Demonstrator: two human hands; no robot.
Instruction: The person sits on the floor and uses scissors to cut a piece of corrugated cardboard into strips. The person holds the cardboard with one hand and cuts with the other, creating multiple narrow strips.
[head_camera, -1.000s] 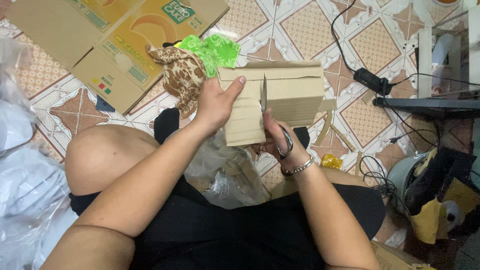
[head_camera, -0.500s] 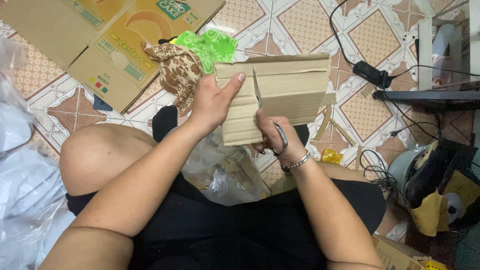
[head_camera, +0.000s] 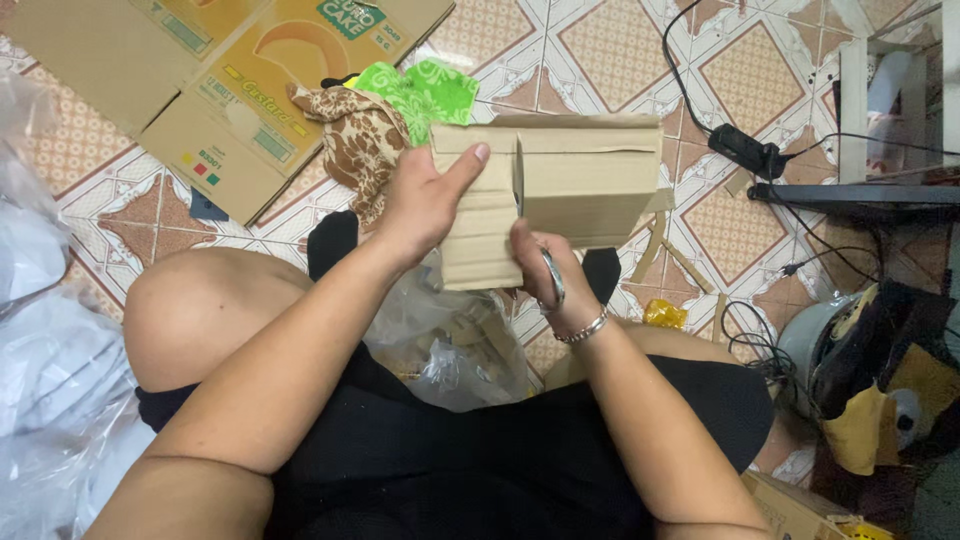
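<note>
Cardboard (head_camera: 560, 195), plain brown and ribbed, sits at the centre of the frame, much where it was a moment ago, though the slit down its middle now runs a little longer. Her left hand (head_camera: 425, 200) pinches the left edge, thumb laid flat on top. Her right hand (head_camera: 540, 265) grips metal scissors (head_camera: 552, 280), fingers curled tight through the handles. Crinkled clear plastic (head_camera: 450, 350) lies on her lap; a green patterned cloth (head_camera: 430, 95) rests on the glossy tiled floor (head_camera: 620, 50) above.
</note>
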